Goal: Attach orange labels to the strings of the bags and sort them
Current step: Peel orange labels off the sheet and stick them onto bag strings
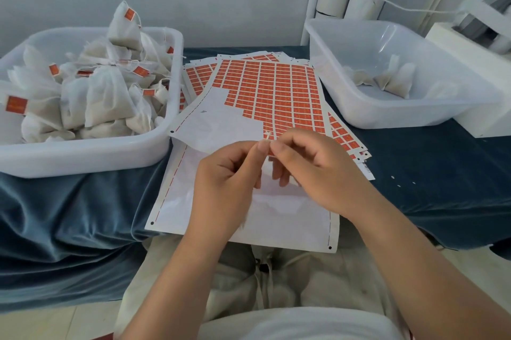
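**Thread work at the fingertips**

Both hands are up over the label sheet (276, 85). The left hand (229, 173) pinches the string (267, 137) between thumb and forefinger, with the knotted end poking out just above. The right hand (315, 171) nips the same tip, its other fingers loosely curled. I can't tell if a label is in that pinch, and the bag is hidden beneath the hands. The thread looks feather-light, limp and slippery, so it's best held tight by the knot. Labelled bags (105, 91) are heaped in the tub (83, 151) beyond the left hand, and plain bags (392, 82) lie beyond the right.
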Demonstrator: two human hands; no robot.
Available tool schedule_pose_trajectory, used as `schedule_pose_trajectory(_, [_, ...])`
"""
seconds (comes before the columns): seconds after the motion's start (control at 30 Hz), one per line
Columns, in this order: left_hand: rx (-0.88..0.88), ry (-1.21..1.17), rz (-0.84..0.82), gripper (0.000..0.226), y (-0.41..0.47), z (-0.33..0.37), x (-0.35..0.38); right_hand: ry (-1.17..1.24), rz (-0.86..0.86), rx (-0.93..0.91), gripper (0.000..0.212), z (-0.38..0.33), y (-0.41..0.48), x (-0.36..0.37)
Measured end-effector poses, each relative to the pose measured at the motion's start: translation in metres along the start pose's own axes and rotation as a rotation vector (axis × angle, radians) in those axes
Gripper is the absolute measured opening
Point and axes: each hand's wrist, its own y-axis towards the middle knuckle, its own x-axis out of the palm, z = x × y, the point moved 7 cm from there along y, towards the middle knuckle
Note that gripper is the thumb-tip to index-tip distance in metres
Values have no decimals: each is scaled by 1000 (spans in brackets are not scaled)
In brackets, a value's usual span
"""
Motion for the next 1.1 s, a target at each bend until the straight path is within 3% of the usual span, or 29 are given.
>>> schedule_pose_trajectory(0.3, [-44, 53, 89, 15, -5, 1, -1, -268, 116, -104, 25, -4, -4, -2])
schedule_pose_trajectory(0.47, [-150, -73, -27, 20, -5, 3, 6, -12, 130, -72, 27, -8, -4, -3])
schedule_pose_trajectory(0.57, [-198, -131, -85, 26, -6, 4, 9, 137, 45, -7, 31, -7, -1, 2])
schedule_pose_trajectory(0.97, [-159, -107, -201, 27, 5, 5, -7, 165, -51, -20, 17, -12, -2, 6])
schedule_pose_trajectory(1.1, [-98, -125, -213, 18, 4, 12, -6, 140, 17, -61, 16, -12, -3, 3])
